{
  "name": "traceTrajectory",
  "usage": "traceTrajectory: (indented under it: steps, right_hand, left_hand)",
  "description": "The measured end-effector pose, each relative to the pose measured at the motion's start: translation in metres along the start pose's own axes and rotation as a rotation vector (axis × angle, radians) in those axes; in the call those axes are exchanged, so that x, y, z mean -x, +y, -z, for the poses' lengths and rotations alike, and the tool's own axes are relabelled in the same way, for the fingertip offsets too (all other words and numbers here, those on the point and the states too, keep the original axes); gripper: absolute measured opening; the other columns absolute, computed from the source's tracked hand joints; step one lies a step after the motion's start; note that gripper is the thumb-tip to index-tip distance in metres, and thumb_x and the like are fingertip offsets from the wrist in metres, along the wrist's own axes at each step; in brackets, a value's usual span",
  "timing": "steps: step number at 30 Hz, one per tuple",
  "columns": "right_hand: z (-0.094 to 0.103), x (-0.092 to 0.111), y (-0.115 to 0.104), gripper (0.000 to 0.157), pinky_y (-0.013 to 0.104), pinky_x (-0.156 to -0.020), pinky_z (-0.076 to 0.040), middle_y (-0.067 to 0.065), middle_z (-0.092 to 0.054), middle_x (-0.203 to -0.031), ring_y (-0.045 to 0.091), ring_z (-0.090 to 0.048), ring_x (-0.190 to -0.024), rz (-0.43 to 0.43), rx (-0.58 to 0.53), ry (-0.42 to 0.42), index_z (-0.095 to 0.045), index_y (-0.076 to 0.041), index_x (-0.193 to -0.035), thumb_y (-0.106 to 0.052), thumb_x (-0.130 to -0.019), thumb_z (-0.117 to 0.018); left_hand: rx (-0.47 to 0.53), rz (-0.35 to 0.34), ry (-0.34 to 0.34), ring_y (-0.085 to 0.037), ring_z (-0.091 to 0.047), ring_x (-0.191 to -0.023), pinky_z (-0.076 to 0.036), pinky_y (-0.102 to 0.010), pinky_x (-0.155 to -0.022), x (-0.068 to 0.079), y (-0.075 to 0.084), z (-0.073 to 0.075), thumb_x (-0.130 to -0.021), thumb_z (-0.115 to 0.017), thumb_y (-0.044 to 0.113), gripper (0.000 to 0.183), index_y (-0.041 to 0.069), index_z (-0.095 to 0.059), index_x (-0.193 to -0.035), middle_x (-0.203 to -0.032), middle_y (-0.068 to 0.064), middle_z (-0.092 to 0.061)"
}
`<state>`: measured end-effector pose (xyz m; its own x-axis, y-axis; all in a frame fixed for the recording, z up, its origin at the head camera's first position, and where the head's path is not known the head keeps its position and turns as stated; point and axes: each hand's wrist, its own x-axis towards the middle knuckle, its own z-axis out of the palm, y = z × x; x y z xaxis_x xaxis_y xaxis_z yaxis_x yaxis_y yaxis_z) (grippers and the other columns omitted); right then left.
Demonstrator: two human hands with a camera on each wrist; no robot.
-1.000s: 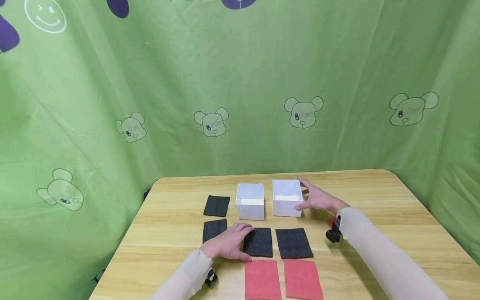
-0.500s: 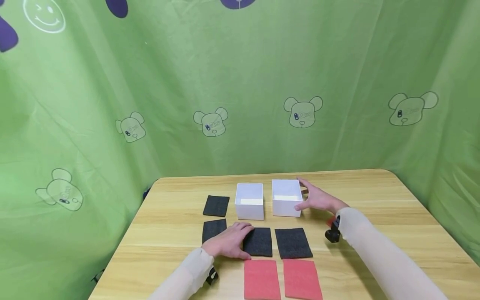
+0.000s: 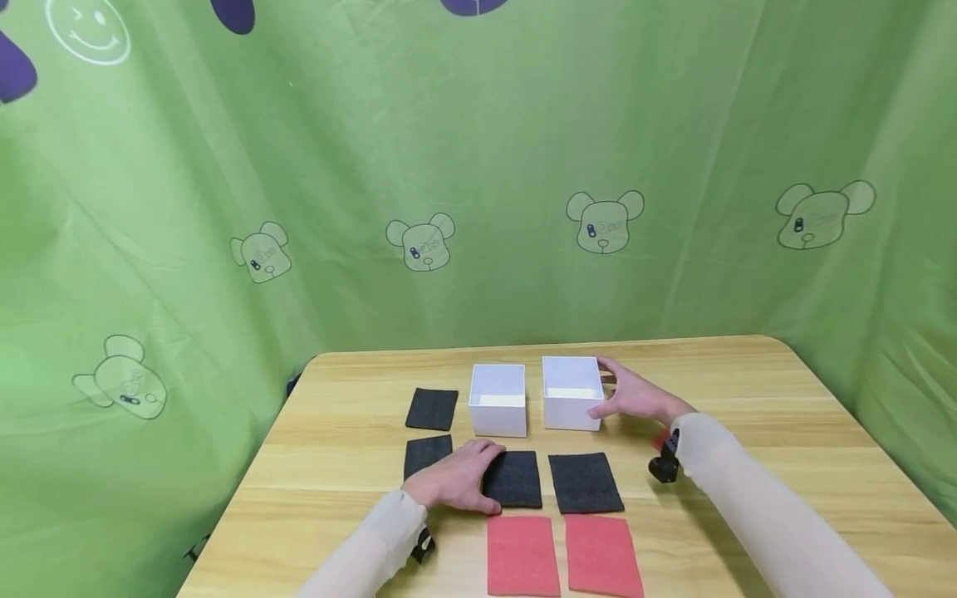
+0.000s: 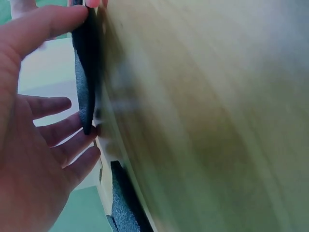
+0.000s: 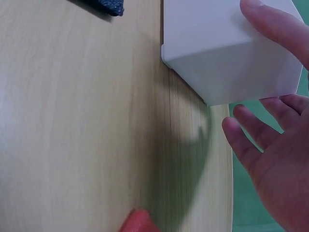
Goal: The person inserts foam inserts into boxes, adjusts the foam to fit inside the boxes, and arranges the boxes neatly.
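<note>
My left hand (image 3: 459,479) spans the left side of a black felt square (image 3: 514,479), thumb at its near corner and fingers at the far one. In the left wrist view, the thumb touches the bowed square (image 4: 87,82), and the hand (image 4: 34,159) grips it. The right hand (image 3: 634,396) holds an open-topped white box (image 3: 571,413), thumb on the near wall. Its fingertips behind the box are partly hidden in the head view. Seen from the right wrist, the thumb lies on the box wall (image 5: 217,29).
Another white box (image 3: 499,420) stands left of the held one. Black squares lie at the left (image 3: 432,409) and right (image 3: 586,483); another is partly behind the left hand. Red squares (image 3: 523,555) lie in front. Something red (image 3: 661,440) shows by the right wrist.
The black square under my left hand has shifted very slightly, up and left in the head view. The right hand and the boxes stay in place.
</note>
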<state>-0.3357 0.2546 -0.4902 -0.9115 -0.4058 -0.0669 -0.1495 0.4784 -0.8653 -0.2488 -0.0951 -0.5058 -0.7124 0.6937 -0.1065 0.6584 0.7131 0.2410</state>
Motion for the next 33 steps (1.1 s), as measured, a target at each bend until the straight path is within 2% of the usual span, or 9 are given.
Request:
traceTrajectory:
  steps: [6, 11, 18, 22, 27, 33]
  right_hand:
    - [0.002, 0.001, 0.001, 0.120, 0.055, -0.104, -0.030, 0.031, -0.016, -0.148, 0.048, -0.024, -0.132, 0.001, -0.005, -0.002, 0.000, 0.003, -0.149, -0.022, -0.068, -0.086]
    - [0.003, 0.002, 0.002, 0.120, 0.054, -0.103, -0.031, 0.033, -0.013, -0.148, 0.051, -0.026, -0.130, 0.006, -0.050, -0.023, 0.002, 0.004, -0.148, -0.017, -0.069, -0.085]
    - [0.003, 0.004, 0.002, 0.119, 0.051, -0.102, -0.034, 0.032, -0.008, -0.150, 0.052, -0.027, -0.129, 0.015, -0.097, -0.040, 0.003, 0.002, -0.149, -0.010, -0.068, -0.084]
    - [0.003, 0.006, 0.001, 0.119, 0.050, -0.100, -0.036, 0.032, -0.006, -0.150, 0.053, -0.028, -0.128, 0.023, -0.098, -0.051, 0.003, 0.003, -0.149, -0.006, -0.068, -0.083]
    - [0.004, 0.006, 0.002, 0.117, 0.049, -0.100, -0.037, 0.029, -0.006, -0.151, 0.052, -0.028, -0.128, 0.010, -0.094, -0.057, 0.001, 0.002, -0.149, -0.004, -0.068, -0.083]
    - [0.002, 0.006, 0.002, 0.119, 0.050, -0.100, -0.036, 0.029, -0.006, -0.152, 0.051, -0.028, -0.129, 0.007, -0.115, -0.067, 0.000, 0.002, -0.149, -0.006, -0.066, -0.084]
  left_hand:
    - [0.083, 0.020, 0.021, -0.016, -0.039, -0.126, -0.036, -0.031, -0.103, 0.005, 0.001, 0.003, -0.074, -0.072, 0.048, 0.087, 0.012, -0.034, -0.145, -0.140, -0.004, -0.038]
    - [0.156, 0.006, 0.044, -0.017, -0.035, -0.131, -0.033, -0.035, -0.105, 0.010, 0.003, 0.010, -0.076, -0.070, 0.046, 0.090, 0.015, -0.028, -0.148, -0.146, -0.002, -0.033]
    - [0.199, 0.008, 0.072, -0.021, -0.031, -0.134, -0.034, -0.042, -0.104, 0.016, 0.013, 0.027, -0.078, -0.068, 0.047, 0.088, 0.019, -0.025, -0.150, -0.149, -0.004, -0.029]
    - [0.227, -0.032, 0.102, -0.022, -0.033, -0.133, -0.036, -0.044, -0.103, 0.016, 0.020, 0.040, -0.079, -0.069, 0.045, 0.088, 0.019, -0.024, -0.150, -0.148, -0.005, -0.030]
    - [0.210, -0.089, 0.146, -0.021, -0.034, -0.132, -0.035, -0.041, -0.104, 0.012, 0.023, 0.056, -0.078, -0.068, 0.042, 0.088, 0.016, -0.023, -0.150, -0.147, -0.007, -0.030]
    - [0.152, -0.085, 0.172, -0.019, -0.035, -0.130, -0.036, -0.037, -0.104, 0.000, 0.024, 0.070, -0.078, -0.069, 0.042, 0.088, 0.013, -0.025, -0.149, -0.145, -0.006, -0.032]
